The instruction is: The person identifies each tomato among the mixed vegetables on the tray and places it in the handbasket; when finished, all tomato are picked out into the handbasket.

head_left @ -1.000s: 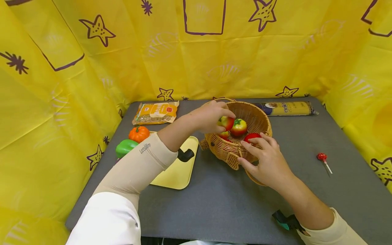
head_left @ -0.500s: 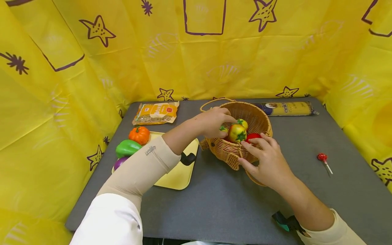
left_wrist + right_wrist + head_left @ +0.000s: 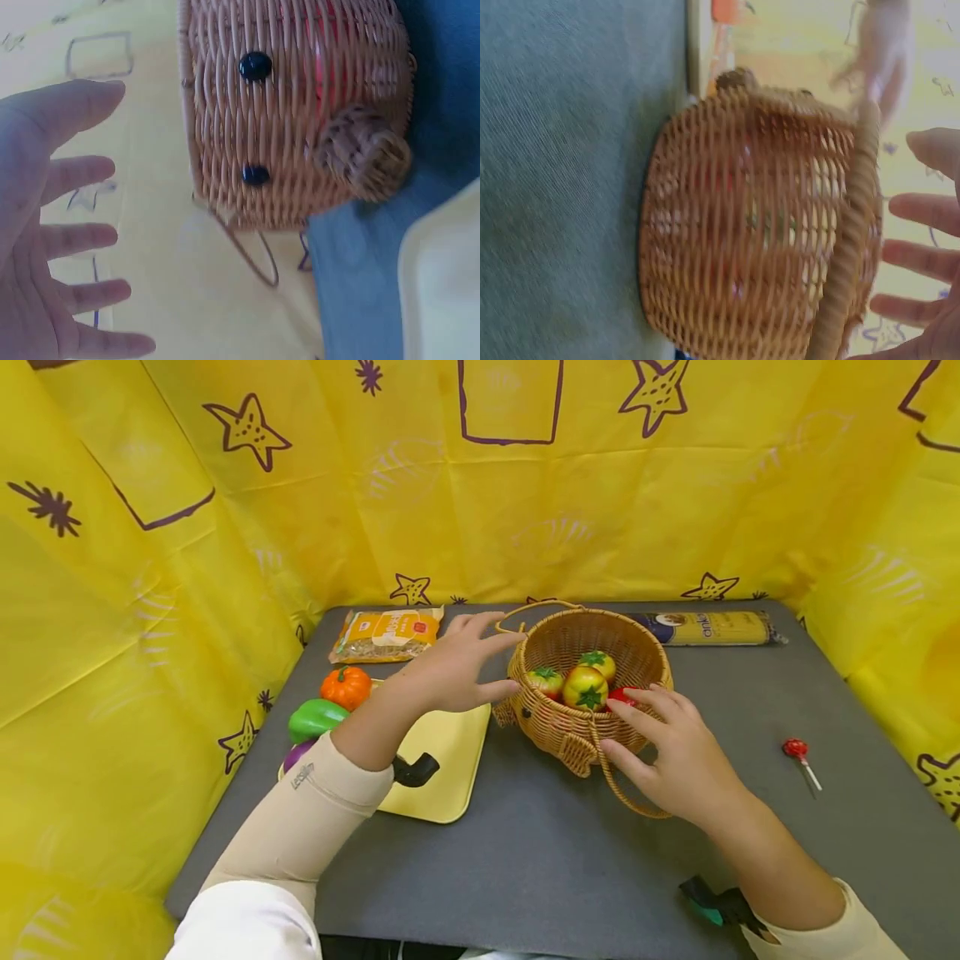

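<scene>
A wicker basket with an animal face stands mid-table. Inside lie several red-and-yellow tomato-like fruits with green leafy tops, and a red item partly covered by my right fingers. My left hand is held beside the basket's left rim, fingers spread, holding nothing; the left wrist view shows it apart from the wicker. By the right front rim is my right hand, its fingers extended and holding nothing. The loop handle hangs at the front, close to the right thumb.
On the left, a yellow tray lies beneath my forearm, near an orange pumpkin, a green pepper and a purple item. Behind are an orange food bag and a yellow-and-blue packet. A red lollipop lies right.
My left hand has lowered a tomato-like fruit into the basket, let it go and drawn back left, fingers spreading. The right hand has stayed by the rim.
</scene>
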`<state>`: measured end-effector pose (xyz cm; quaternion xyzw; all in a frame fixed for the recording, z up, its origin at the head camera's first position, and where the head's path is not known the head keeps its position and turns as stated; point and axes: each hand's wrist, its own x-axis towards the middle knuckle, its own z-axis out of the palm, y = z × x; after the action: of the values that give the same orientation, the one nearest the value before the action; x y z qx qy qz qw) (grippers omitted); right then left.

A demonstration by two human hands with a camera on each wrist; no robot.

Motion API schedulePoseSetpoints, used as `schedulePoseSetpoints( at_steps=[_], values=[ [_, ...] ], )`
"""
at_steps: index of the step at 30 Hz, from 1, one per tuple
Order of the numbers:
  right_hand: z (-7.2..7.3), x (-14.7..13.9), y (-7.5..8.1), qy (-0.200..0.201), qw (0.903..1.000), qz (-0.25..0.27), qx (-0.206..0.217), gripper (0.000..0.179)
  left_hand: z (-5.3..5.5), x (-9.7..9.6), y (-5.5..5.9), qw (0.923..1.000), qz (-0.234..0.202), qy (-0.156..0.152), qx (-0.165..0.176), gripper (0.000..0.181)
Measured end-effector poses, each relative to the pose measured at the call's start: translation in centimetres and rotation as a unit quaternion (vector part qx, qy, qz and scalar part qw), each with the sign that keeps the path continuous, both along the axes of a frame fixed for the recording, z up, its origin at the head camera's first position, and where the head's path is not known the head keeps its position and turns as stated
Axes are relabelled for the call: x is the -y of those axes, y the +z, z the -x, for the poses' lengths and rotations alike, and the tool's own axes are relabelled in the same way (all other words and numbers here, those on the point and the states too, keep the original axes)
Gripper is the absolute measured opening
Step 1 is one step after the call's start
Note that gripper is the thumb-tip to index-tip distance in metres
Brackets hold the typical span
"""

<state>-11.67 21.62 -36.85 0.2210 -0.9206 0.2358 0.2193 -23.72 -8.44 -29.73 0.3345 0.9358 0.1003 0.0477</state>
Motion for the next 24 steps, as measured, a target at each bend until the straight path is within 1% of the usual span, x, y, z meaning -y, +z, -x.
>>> schedulePoseSetpoints(
  at_steps=[3,6,11,15,18,21,24],
  values=[
    [0.1,-0.9,0.5,-0.023,0.9996,0.005,0.013,0.054,-1.0,2.4,-0.6,0.9992,-0.017,0.036,-0.007,0.076],
    [0.2,-1.6,1.1,-0.053,0.9978,-0.001,0.040,0.059,-2.2,4.5,-1.3,0.9972,-0.021,0.071,-0.013,0.079],
    [0.2,-2.7,1.4,-0.082,0.9934,-0.023,0.076,0.074,-4.1,7.1,-2.6,0.9922,-0.019,0.122,-0.022,0.084],
    [0.2,-3.1,1.6,-0.101,0.9871,-0.055,0.112,0.084,-5.3,8.5,-3.3,0.9879,-0.002,0.154,-0.022,0.089],
    [0.2,-3.4,1.7,-0.112,0.9810,-0.080,0.137,0.089,-5.8,9.3,-3.8,0.9847,0.013,0.173,-0.018,0.092],
    [0.3,-3.6,1.8,-0.119,0.9765,-0.094,0.153,0.090,-6.1,9.8,-4.0,0.9825,0.023,0.184,-0.012,0.094],
    [0.3,-3.7,1.8,-0.122,0.9741,-0.098,0.163,0.091,-6.3,10.0,-4.2,0.9821,0.027,0.186,-0.014,0.096]
  ],
)
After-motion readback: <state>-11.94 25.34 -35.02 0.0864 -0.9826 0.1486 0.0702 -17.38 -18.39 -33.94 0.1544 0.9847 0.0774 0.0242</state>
